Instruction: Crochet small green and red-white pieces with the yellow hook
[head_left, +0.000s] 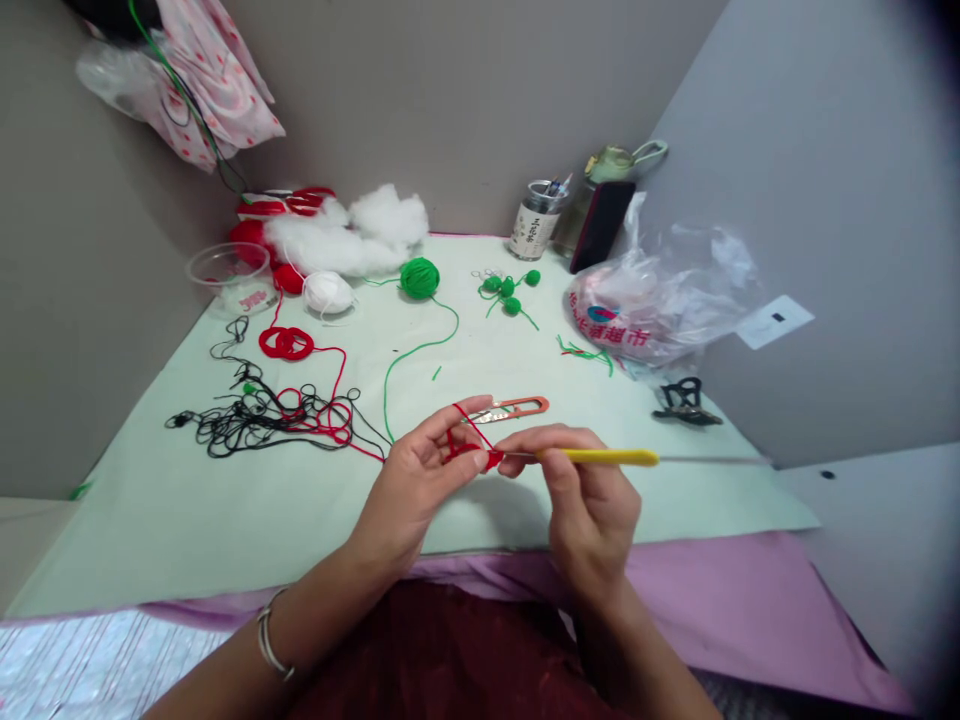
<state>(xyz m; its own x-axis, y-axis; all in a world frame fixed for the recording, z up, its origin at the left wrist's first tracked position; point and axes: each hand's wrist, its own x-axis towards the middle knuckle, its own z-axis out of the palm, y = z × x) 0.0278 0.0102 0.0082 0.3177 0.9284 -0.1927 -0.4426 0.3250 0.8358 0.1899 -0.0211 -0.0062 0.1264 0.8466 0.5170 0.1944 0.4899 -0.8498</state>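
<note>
Between thumb and fingers, my left hand (427, 468) pinches a small piece of red crochet work (491, 459). Red yarn is looped over its raised index finger and trails back to the table. My right hand (589, 490) grips a crochet hook (607, 457) by its yellow handle, with the metal tip at the red piece. Fingers partly cover the stitches. Just beyond both hands lies a pair of orange-handled thread snips (521, 408).
Tangled black yarn (247, 425) and loose red yarn (286, 343) lie left. Behind are a green yarn ball (420, 279), white stuffing (345, 235) and small green crocheted balls (510, 288). A plastic bag (652, 300) and black hair clip (684, 402) sit right.
</note>
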